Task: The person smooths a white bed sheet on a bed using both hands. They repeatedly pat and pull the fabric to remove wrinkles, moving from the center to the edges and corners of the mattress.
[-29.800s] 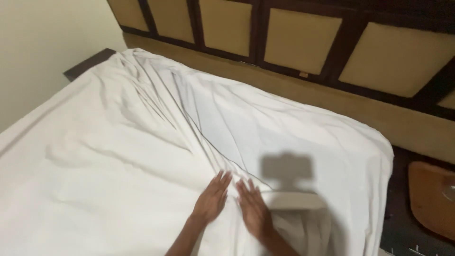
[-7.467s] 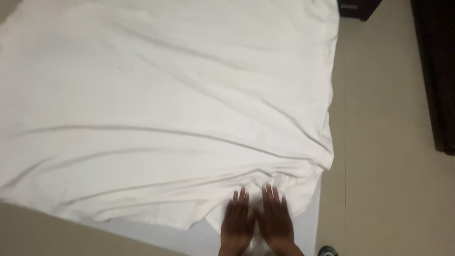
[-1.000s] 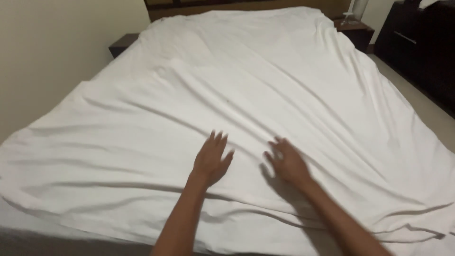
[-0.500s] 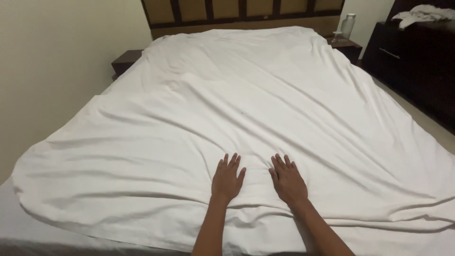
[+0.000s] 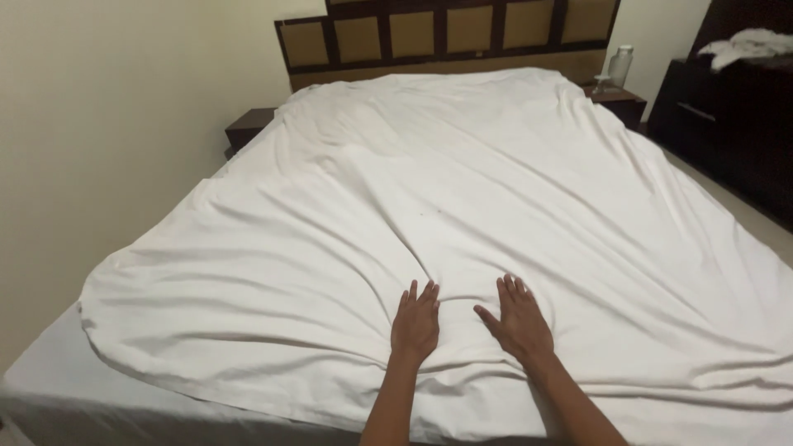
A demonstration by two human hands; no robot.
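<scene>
I have one view only, from the head camera. It stands at the foot of the bed (image 5: 248, 248) and faces along it toward the headboard (image 5: 450, 33), tilted downward. The foot end lies close beneath the lens; the headboard is far off. The wall left of the bed and the dresser (image 5: 735, 124) right of it bound the frame.

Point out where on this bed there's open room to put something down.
The white sheet lies bare from the headboard down to the two hands. Both the left hand and right hand press flat near the foot edge, where folds bunch. The right nightstand already holds a bottle.
</scene>
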